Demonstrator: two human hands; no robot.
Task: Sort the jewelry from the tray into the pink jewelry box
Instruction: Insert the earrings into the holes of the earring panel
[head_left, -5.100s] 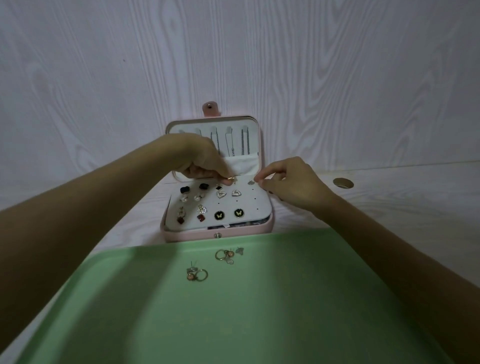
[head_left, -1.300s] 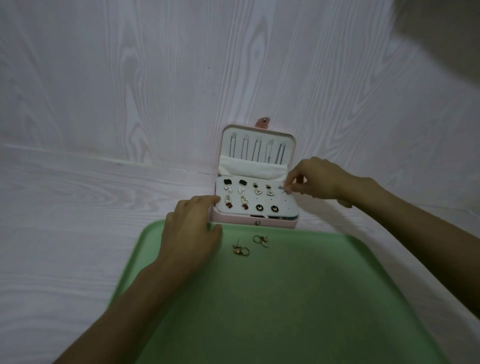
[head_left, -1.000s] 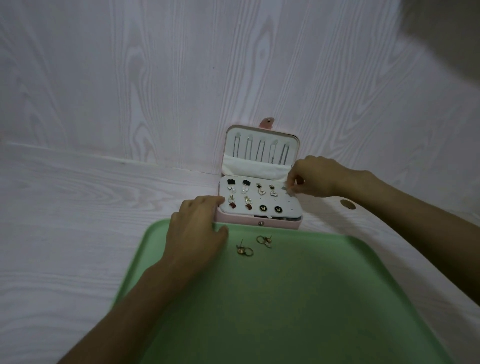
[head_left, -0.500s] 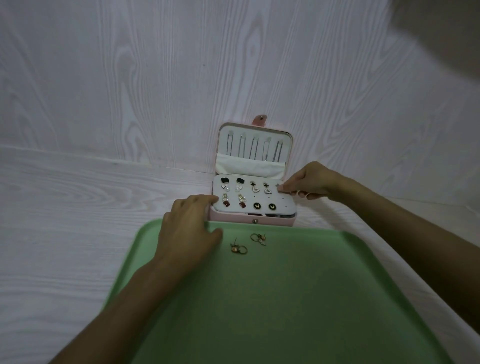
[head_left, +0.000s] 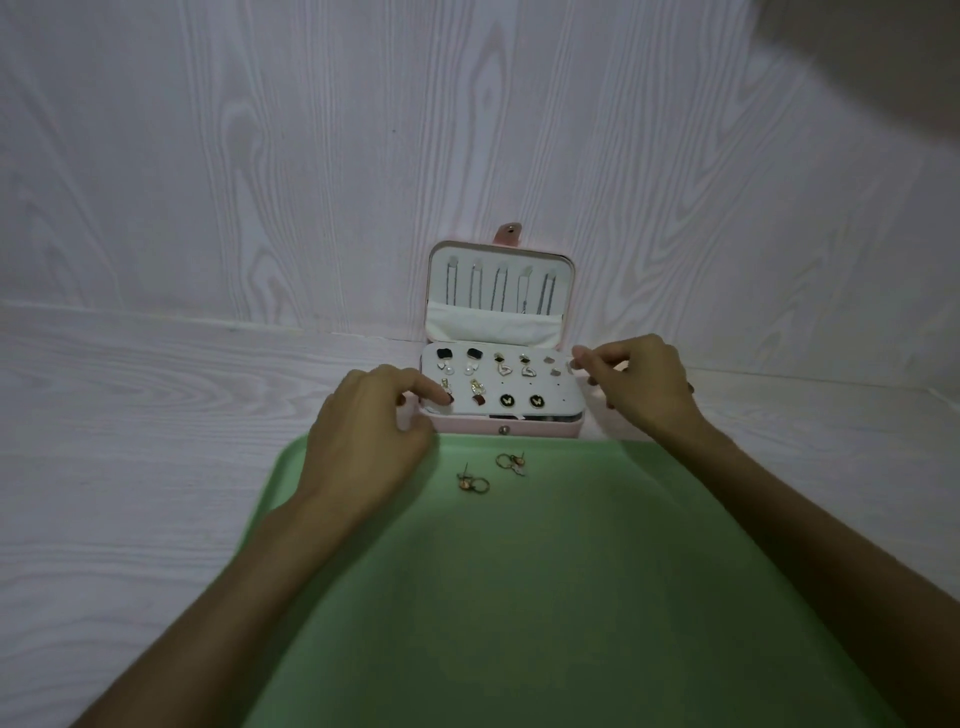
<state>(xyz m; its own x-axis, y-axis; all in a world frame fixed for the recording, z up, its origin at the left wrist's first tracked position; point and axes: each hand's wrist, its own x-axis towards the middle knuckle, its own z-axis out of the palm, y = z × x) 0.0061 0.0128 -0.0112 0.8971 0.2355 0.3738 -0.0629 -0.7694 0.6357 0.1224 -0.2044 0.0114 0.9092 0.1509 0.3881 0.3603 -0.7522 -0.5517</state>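
Observation:
The pink jewelry box (head_left: 519, 429) stands open against the wall, with its lid upright and several chains hanging inside. Its white earring panel (head_left: 563, 402) carries several earrings. My left hand (head_left: 363, 441) holds the box's front-left corner, fingertips on the panel and thumb on the front wall. My right hand (head_left: 639, 387) is at the panel's right edge. Its thumb and forefinger pinch a small silver stud (head_left: 570, 366) there. Two gold hoop earrings (head_left: 474, 483) (head_left: 511, 462) lie on the green tray (head_left: 571, 597) near its far edge.
The tray fills the near part of the pale wood-grain table (head_left: 130, 441). A wood-grain wall rises directly behind the box. My forearms cross over the tray from both sides.
Five seconds ago both hands worked at the panel's top. Since then my left hand has settled on the box's front-left corner, and my right hand has stayed at the panel's right edge with the stud.

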